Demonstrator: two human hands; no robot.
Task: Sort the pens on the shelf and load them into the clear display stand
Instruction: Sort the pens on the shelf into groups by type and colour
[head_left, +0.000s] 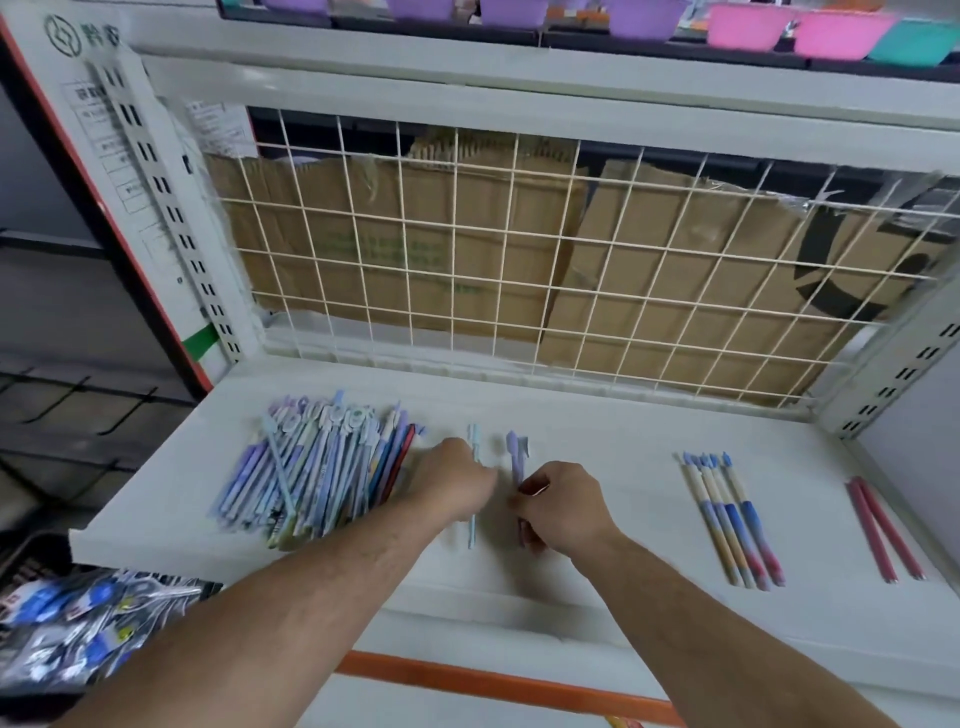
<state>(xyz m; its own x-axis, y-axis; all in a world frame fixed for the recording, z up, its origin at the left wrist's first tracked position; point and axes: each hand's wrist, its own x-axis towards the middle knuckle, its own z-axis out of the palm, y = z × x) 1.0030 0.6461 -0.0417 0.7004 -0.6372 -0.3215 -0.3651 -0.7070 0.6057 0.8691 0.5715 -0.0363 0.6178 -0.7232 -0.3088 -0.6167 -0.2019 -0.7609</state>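
A white store shelf (623, 410), seen from above by the person working at it. On the white post (130, 171) at the back left are a round logo and two grey characters, with paper labels below, all too blurred to read. Cardboard (363, 218) behind a white wire grid (556, 288) carries faint green print, also unreadable, and a large black mark on the right. Both bare forearms reach forward to the middle of the shelf. The left hand (457, 483), knuckles up and fingers curled down, lies over a light blue pen (471, 530); whether it grips the pen cannot be told. Just beside it, the right hand (566, 506) pinches a purple pen (516, 457) in its curled fingers, cap pointing toward the grid. A loose pile of pens (311, 473), mostly blue and lilac, lies left of the hands, reaching close to the shelf's front left edge. To the right, well apart, four gradient pens (732, 519) lie side by side, and two pink pens (883, 535) lie near the right edge. Bare white shelf stretches between the hands and the four pens. An orange strip (493, 680) runs below the front edge, printed packets (78, 623) sit lower left, and purple, pink and teal tubs (748, 26) line the tier above.
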